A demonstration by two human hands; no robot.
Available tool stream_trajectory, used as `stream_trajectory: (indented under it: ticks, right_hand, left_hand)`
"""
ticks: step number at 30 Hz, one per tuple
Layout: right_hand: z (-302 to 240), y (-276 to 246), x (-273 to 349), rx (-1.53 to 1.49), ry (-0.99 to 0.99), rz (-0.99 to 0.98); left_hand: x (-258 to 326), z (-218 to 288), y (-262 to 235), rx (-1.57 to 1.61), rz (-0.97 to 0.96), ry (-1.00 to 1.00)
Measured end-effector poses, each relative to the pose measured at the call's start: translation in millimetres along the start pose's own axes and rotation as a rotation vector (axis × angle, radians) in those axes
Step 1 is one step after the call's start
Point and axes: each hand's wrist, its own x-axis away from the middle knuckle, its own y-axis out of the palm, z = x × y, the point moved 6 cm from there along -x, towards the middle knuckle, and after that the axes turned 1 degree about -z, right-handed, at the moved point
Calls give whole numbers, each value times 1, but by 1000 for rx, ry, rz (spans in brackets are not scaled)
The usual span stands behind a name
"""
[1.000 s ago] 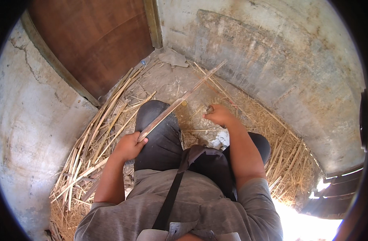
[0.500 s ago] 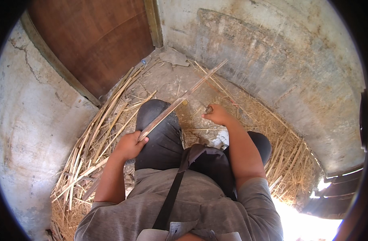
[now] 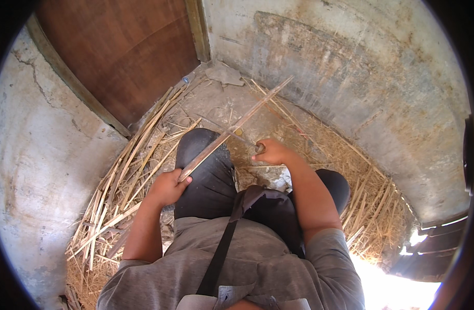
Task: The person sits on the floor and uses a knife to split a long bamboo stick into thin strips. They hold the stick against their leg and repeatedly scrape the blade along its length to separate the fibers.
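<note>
My left hand (image 3: 167,188) is closed around the lower end of a long split bamboo strip (image 3: 208,152). The strip slants up and away to the right over my left knee, its far end close to the back wall. In my right hand (image 3: 274,152) is the handle of a knife (image 3: 244,139), gripped with curled fingers. Its thin dark blade points to the far left and crosses the strip near mid-length. Whether blade and strip touch there, I cannot tell.
Long bamboo strips (image 3: 124,173) lie heaped along the left wall. Shavings and more strips (image 3: 369,209) cover the floor at right. A brown door (image 3: 128,57) stands at the far left, and a flat stone slab (image 3: 224,74) lies in the back corner.
My right hand has come slightly left and down, and the knife blade has swung into sight across the strip. My left hand and the bamboo strip have hardly moved.
</note>
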Motion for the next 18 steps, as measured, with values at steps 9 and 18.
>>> stream_trajectory:
  ticks: [9, 18]
  right_hand:
    - [25, -28, 16, -158, 245, 134]
    - [-5, -1, 4, 18, 0, -25]
  left_hand:
    - [-1, 2, -1, -35, -21, -28]
    - [-1, 0, 0, -36, -7, -7]
